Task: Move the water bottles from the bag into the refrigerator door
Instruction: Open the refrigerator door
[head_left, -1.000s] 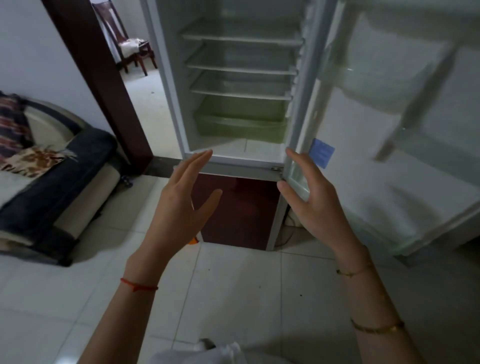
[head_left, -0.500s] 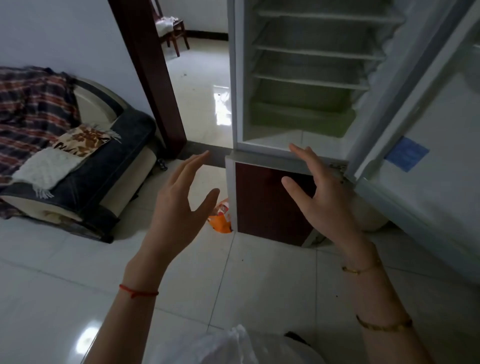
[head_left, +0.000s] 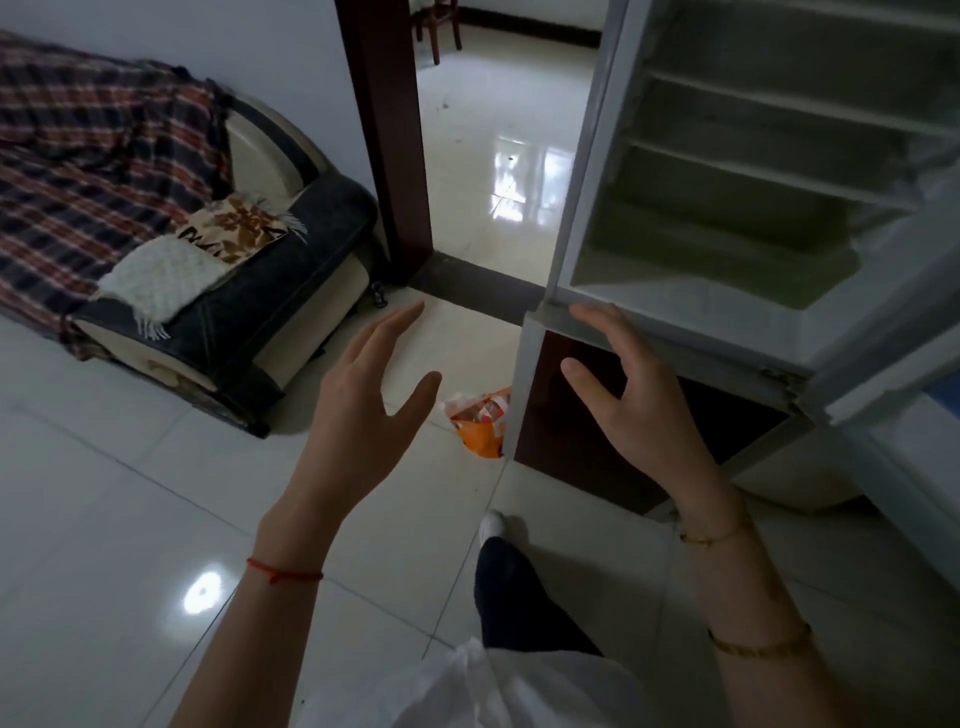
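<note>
An orange and clear plastic bag (head_left: 480, 423) lies on the floor against the left front corner of the refrigerator (head_left: 582, 218); something red and white shows inside it, too small to name. My left hand (head_left: 363, 415) hovers open, fingers spread, just left of the bag and above it. My right hand (head_left: 639, 410) is open too, in front of the refrigerator's dark red lower panel (head_left: 566, 441). The upper compartment stands open with bare shelves. The refrigerator door (head_left: 883, 364) swings out at the right edge; only its lower corner shows.
A sofa (head_left: 223, 322) with a plaid blanket and cushions fills the left. A dark wooden door frame (head_left: 384, 140) stands behind the bag, with a glossy tiled room and a chair beyond. My leg and white shoe (head_left: 493, 525) step forward on the tiles.
The view has swung left and down. The refrigerator has slid to the right, the orange bag has come into view, and my foot now shows. Both hands stay open and raised.
</note>
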